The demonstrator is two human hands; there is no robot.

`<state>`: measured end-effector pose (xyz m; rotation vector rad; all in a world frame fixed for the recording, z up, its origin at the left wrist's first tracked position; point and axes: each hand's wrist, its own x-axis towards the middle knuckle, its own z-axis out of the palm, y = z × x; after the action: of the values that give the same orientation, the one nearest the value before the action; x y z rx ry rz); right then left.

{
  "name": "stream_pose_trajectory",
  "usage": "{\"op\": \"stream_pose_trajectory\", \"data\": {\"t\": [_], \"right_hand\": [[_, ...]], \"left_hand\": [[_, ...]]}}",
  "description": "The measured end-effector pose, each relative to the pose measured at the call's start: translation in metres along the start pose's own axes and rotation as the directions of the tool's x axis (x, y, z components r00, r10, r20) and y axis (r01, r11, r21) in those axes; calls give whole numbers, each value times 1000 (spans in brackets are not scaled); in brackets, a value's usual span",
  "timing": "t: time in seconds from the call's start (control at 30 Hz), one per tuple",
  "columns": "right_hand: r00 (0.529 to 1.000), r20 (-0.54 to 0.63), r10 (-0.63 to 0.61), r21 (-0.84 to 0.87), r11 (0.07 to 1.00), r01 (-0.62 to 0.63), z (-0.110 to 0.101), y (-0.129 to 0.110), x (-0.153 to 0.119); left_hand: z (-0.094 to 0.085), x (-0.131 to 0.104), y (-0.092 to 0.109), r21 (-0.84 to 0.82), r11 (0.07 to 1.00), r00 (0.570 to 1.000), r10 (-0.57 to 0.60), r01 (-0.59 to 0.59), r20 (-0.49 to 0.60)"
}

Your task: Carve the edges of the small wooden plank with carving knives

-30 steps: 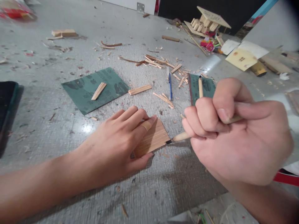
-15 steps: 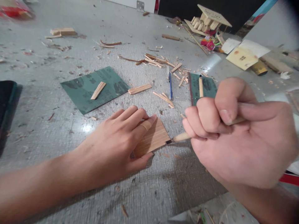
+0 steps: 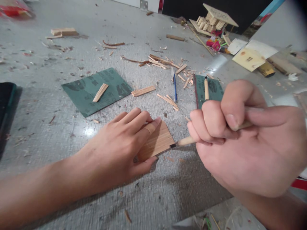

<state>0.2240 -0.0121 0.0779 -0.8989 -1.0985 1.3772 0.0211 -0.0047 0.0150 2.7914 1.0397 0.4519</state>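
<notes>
Under my left hand (image 3: 130, 140) lies a thin flat piece of wood (image 3: 159, 140), pinned to the table between the thumb and the fingers. A bandage-like band goes round one finger of that hand. My right hand (image 3: 242, 137) is closed in a fist round a carving chisel (image 3: 185, 141) with a pale wooden handle. Its short dark blade touches the right corner of the wood. Part of the handle is hidden inside the fist. A few small shavings (image 3: 170, 158) lie just below the blade.
Green sandpaper (image 3: 103, 75) with a wood strip on it lies beyond my left hand. A blue-handled knife (image 3: 175, 88), wood scraps (image 3: 158, 62) and another wooden-handled tool (image 3: 206, 88) are behind the work. A small matchstick model (image 3: 211, 22) stands at the back right.
Almost nothing differs. My right hand has shifted very slightly, and the chisel tip stays at the same corner of the wood.
</notes>
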Motion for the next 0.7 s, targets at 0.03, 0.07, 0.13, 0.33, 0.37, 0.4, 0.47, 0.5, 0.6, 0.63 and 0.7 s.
{"op": "stream_pose_trajectory", "data": {"t": [0.03,0.07,0.13,0.33,0.37,0.4,0.47,0.5,0.6,0.63,0.7], "right_hand": [[1000,-9,1,-12,1000,-1,2,0,-1],[1000,-19,2,-25,1000,-3,4,-1,-2],[999,-42,15,-51,999,-17,9,-3,-4],[997,-70,12,-77,997,-18,22,-6,-7],[997,-73,11,-65,998,-16,22,-6,-8],[997,-71,10,-53,999,-13,22,-5,-10],[999,-43,21,-38,999,-23,22,-2,-13],[999,-24,24,-33,999,-24,22,0,-15],[1000,28,11,-7,1000,-11,20,6,-19],[999,39,6,7,1000,-7,18,7,-19],[998,51,-42,27,999,41,10,8,-12]], "left_hand": [[0,0,0,0,1000,1000,-1,1,-2],[0,0,0,-1,1000,1000,-2,2,-3],[-2,0,1,-13,1000,1000,-8,8,6],[-11,0,7,84,991,995,-104,104,-10],[-11,0,7,97,989,994,-110,110,-10],[-12,1,7,96,989,994,-113,112,1],[-12,2,6,65,990,992,-123,121,29],[-12,3,5,42,991,992,-126,124,33],[-12,4,4,-14,991,991,-131,132,29],[-12,4,4,-22,991,991,-134,135,27],[-12,4,5,-34,989,989,-140,141,40]]}}
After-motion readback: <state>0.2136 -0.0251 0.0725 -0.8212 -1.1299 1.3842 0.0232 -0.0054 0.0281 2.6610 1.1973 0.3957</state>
